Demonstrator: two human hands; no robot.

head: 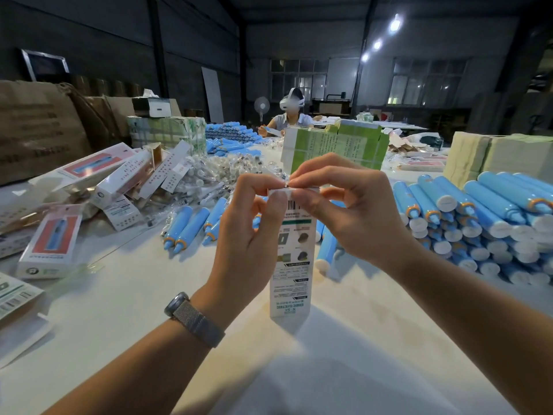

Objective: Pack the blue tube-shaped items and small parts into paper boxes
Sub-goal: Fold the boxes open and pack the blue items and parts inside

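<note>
While my left hand (pixel 254 223) and right hand (pixel 344 211) pinch the upright paper box (pixel 291 265)'s top flap mid-table, I judge tucking it shut comes next.

A white table (pixel 125 298) carried a box (pixel 289 265) standing upright at its middle, packed boxes (pixel 89 187) heaped at left, bagged parts (pixel 215 169) beyond, loose blue tubes (pixel 191 226) near them, and stacked tubes (pixel 484 217) at right.
</note>
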